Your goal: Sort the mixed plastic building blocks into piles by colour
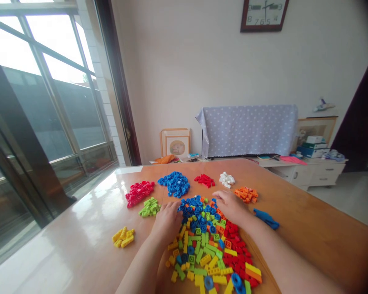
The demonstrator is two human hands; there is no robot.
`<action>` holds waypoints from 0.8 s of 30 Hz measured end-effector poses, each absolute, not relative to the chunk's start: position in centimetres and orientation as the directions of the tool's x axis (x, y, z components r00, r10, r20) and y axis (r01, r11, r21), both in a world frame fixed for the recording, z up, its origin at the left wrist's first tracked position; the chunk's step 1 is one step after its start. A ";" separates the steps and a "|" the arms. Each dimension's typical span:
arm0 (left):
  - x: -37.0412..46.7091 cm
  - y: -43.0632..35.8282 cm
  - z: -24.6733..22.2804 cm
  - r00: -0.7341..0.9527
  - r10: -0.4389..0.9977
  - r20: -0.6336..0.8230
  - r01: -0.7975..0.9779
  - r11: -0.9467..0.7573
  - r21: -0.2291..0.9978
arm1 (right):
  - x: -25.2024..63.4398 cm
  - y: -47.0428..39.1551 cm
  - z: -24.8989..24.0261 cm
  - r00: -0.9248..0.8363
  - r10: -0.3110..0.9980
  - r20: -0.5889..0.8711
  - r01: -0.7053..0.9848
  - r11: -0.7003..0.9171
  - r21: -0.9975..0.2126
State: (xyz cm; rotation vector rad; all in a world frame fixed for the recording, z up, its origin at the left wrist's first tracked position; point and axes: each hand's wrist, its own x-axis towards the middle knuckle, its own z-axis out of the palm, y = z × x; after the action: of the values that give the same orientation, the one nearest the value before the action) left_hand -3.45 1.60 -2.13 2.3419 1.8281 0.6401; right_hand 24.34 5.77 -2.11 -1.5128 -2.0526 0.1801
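We take this for a room in a home: a framed clock (264, 15) hangs on the far wall, a polka-dot cloth (250, 130) drapes something over a low white cabinet (313, 173), framed pictures (175, 145) lean nearby, and tall windows (58, 81) stand left.

Daylight is entering through the framed window (64, 94) at left. A clock (263, 14) is hanging on the pale far wall (178, 61). A dotted cloth (251, 130) is draping above the low white cabinet (322, 173), far right.

Mixed colored toy bricks (204, 249) lie loosely heaped on the table (294, 204).
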 end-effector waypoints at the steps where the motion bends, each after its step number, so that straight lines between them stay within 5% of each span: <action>1: -3.2 1.6 -2.4 0.212 0.942 0.259 0.897 -0.293 0.330 | 23.8 5.5 -2.2 -0.243 0.904 0.351 0.826 0.382 -0.415; 11: -1.8 0.5 -2.3 0.323 0.942 0.095 0.887 -0.336 0.316 | 21.1 3.9 -2.5 -0.583 0.804 0.115 0.721 0.578 -0.382; 24: -2.0 1.0 -2.9 0.332 0.909 0.252 0.847 -0.405 0.344 | 21.5 4.2 -2.7 -0.568 0.768 0.295 0.688 0.640 -0.343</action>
State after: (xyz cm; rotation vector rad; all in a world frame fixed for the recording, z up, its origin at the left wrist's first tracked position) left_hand -2.02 0.98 -2.89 2.4373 1.6211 0.6145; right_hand 21.55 4.16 -2.69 -1.1482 -2.4447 0.2640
